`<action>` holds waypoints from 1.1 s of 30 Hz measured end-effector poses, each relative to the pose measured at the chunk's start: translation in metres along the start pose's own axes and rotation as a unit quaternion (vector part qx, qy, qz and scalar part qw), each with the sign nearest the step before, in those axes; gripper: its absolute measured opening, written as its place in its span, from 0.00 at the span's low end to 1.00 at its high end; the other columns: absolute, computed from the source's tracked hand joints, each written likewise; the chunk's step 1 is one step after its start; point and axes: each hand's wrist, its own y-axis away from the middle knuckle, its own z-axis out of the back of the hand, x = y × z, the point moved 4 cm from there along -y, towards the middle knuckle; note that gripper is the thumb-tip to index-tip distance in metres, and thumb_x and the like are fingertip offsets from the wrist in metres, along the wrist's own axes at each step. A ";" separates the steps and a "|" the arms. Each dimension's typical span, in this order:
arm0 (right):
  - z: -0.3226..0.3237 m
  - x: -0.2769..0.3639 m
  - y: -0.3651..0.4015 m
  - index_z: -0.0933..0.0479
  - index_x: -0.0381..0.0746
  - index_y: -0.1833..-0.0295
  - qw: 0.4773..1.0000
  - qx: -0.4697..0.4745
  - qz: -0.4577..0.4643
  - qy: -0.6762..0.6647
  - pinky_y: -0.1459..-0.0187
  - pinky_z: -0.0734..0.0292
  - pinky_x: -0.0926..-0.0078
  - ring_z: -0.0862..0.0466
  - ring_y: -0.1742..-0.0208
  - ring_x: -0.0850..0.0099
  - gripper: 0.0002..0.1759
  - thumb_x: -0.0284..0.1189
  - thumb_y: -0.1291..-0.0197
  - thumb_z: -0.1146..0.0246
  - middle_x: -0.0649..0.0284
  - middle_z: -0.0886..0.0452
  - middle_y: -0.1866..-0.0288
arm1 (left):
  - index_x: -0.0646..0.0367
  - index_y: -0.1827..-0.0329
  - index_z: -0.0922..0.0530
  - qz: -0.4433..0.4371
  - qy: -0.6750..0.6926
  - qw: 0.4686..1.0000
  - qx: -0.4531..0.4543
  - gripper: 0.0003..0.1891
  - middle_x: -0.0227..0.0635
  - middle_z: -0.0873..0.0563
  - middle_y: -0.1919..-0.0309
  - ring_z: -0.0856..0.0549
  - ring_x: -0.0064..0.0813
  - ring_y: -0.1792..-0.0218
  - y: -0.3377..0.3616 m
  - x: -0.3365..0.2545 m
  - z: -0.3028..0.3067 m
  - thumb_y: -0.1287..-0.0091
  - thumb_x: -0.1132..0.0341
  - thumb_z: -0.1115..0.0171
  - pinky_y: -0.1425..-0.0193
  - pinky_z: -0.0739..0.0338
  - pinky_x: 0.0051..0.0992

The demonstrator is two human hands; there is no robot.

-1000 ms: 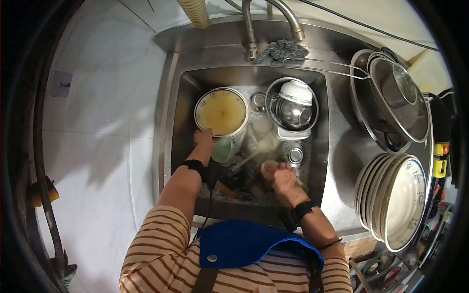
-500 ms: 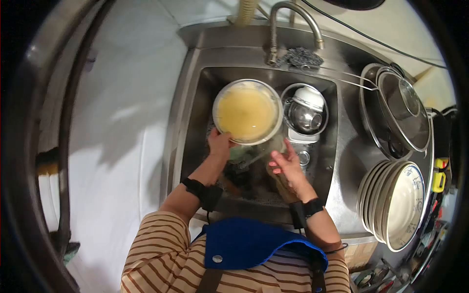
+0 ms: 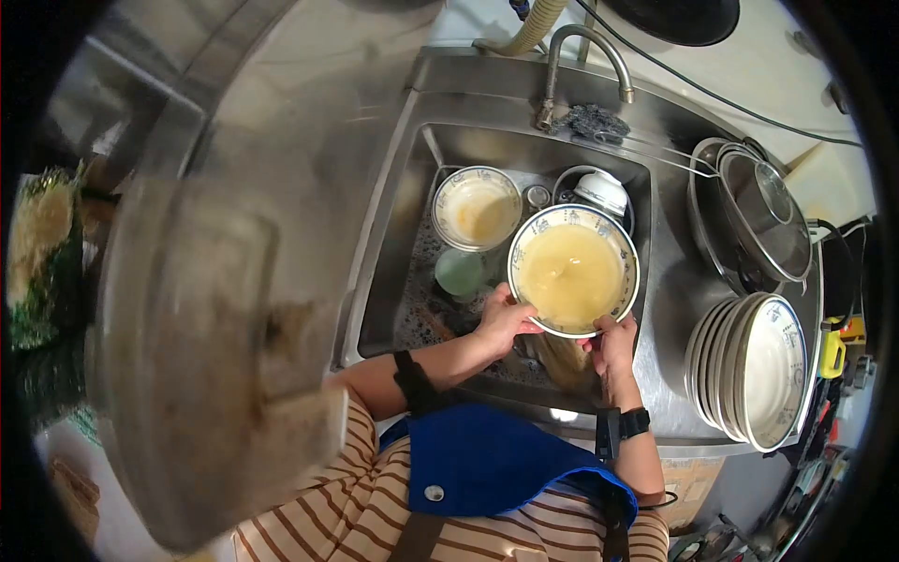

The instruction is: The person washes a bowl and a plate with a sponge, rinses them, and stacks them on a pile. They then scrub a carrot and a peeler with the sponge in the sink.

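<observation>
Both hands hold a patterned-rim bowl [image 3: 571,272] of pale yellow liquid over the right part of the sink [image 3: 375,318]. My left hand [image 3: 504,320] grips its lower left rim, fingers underneath. At the lower right rim, my right hand [image 3: 613,345] is closed on the same bowl. A second patterned bowl [image 3: 476,208] with yellowish residue sits to the left in the sink. Just below that one is a pale green cup-like thing [image 3: 459,272]. The held bowl partly covers a steel bowl with a white bowl [image 3: 601,191] in it.
A faucet [image 3: 590,37] curves over the back edge, a dark scrubber [image 3: 592,123] below it. On the right drainboard stand steel colanders and basins [image 3: 763,211] and a stack of plates [image 3: 758,375]. A large blurred panel-like thing [image 3: 225,356] fills the left side.
The bowl of yellow liquid has moved right, uncovering the second bowl. My right hand, formerly open and off it, now grips its rim too. The blurred thing has appeared at left.
</observation>
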 end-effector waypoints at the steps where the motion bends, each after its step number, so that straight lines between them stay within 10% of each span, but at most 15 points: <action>1: 0.001 0.001 0.001 0.38 0.30 0.48 1.000 -0.008 0.001 0.001 0.93 0.36 0.82 0.24 0.89 0.70 0.20 0.17 0.50 0.54 0.52 0.23 0.74 | 0.61 0.52 0.32 0.005 -0.026 0.999 0.030 0.16 0.43 0.20 0.62 0.16 0.35 0.65 0.003 0.000 0.000 0.42 0.70 0.41 0.61 0.17 0.35; 8: -0.015 -0.014 -0.031 0.39 0.30 0.47 1.000 0.021 -0.002 -0.008 0.94 0.38 0.81 0.26 0.90 0.70 0.21 0.16 0.50 0.54 0.52 0.23 0.76 | 0.62 0.47 0.32 0.101 -0.068 0.992 -0.019 0.31 0.44 0.21 0.56 0.21 0.36 0.54 -0.029 -0.007 0.060 0.36 0.40 0.54 0.50 0.26 0.38; 13: -0.045 -0.007 -0.056 0.39 0.31 0.46 0.999 0.047 -0.008 -0.010 0.95 0.40 0.81 0.27 0.91 0.72 0.21 0.16 0.49 0.55 0.52 0.23 0.75 | 0.60 0.41 0.37 0.145 -0.093 0.967 -0.186 0.34 0.47 0.29 0.45 0.26 0.42 0.47 -0.085 -0.003 0.125 0.36 0.39 0.57 0.43 0.33 0.44; 19: -0.087 0.004 -0.077 0.40 0.33 0.43 0.999 0.044 -0.001 0.032 0.96 0.40 0.79 0.28 0.92 0.72 0.24 0.16 0.49 0.55 0.53 0.23 0.73 | 0.57 0.35 0.42 0.109 0.091 0.987 -0.079 0.35 0.43 0.33 0.38 0.31 0.45 0.40 -0.095 -0.027 0.096 0.36 0.38 0.58 0.38 0.38 0.48; 33: -0.130 0.002 -0.111 0.41 0.31 0.40 0.987 -0.021 0.024 0.160 0.91 0.30 0.75 0.21 0.80 0.64 0.28 0.18 0.50 0.48 0.47 0.22 0.62 | 0.57 0.40 0.37 0.120 0.057 0.991 0.012 0.23 0.40 0.26 0.44 0.24 0.39 0.46 -0.122 -0.018 0.107 0.31 0.53 0.55 0.45 0.31 0.45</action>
